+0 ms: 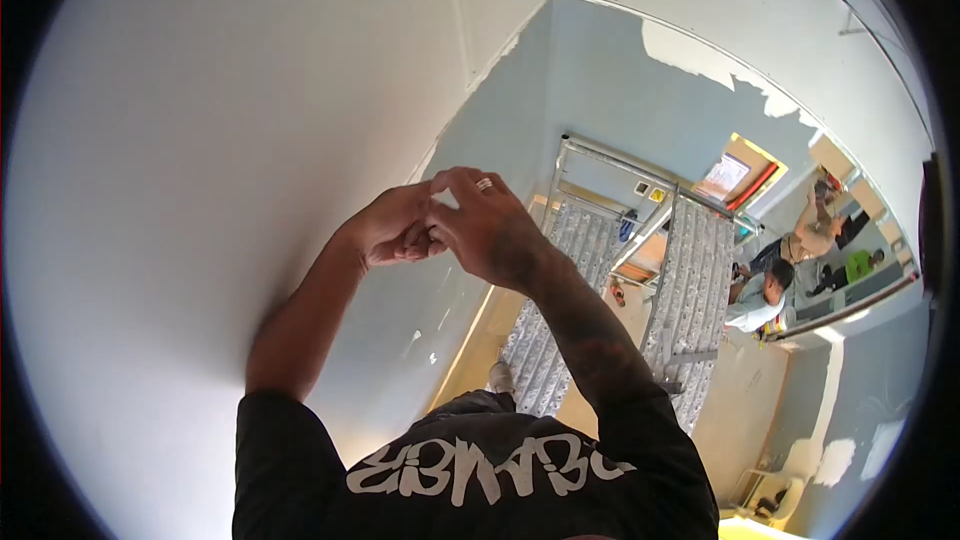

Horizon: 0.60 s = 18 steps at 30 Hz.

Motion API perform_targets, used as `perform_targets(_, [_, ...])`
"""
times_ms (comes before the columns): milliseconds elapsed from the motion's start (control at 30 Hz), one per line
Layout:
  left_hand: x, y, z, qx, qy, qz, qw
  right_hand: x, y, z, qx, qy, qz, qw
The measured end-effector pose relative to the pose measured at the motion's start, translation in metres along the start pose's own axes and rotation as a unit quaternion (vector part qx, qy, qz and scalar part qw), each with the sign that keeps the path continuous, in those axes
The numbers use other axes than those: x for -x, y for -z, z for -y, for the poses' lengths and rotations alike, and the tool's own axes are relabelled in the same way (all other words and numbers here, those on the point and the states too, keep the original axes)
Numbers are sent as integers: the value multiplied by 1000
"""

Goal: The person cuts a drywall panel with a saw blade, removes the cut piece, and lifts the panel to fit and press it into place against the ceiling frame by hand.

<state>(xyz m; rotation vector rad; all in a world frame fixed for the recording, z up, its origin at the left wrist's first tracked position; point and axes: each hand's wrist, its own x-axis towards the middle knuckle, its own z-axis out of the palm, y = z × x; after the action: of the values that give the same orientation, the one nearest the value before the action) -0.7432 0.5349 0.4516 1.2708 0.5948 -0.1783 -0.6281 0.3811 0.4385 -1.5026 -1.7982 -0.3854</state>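
Both hands meet in front of the wall and ceiling surfaces, raised above the black shirt with pale lettering. My right hand point(488, 230), with a ring on one finger, is closed around a small white piece point(445, 199) that shows between thumb and fingers. Against it on the left is my left hand point(392, 227), its fingers curled inward and touching the right fingertips. What the left fingers hold, if anything, is hidden.
Metal scaffolding with perforated platforms point(690, 285) stands below right. Several people are beyond it, one in a light shirt point(757, 302) and one in green point(860, 264). A pale surface point(200, 140) fills the left. A white chair point(780, 490) is at lower right.
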Motion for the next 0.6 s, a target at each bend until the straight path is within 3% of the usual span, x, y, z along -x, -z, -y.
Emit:
perform_targets(200, [-10,-7,12,58,31,-17,998,26,-18,-1,34,-38,8,999])
perform_targets(367, [-12,-2,12,45,31,-19,998,42,-30,5,50,-33,-84,995])
perform_targets(400, [-16,6,13,52,31,-9,998,49,-27,10,57,-15,-139,989])
perform_targets(500, [-13,46,3,-22,-67,-108,992,103,-30,19,49,-67,-124,989])
perform_targets(533, [-5,10,-4,-48,-152,-269,950,132,-33,23,41,-126,-88,987])
perform_targets(567, [-9,66,-9,-273,-255,-218,902,163,-41,24,34,-183,-43,981])
perform_targets(600, [-12,120,-13,-577,-363,-253,686,200,-51,23,20,-242,-1,970])
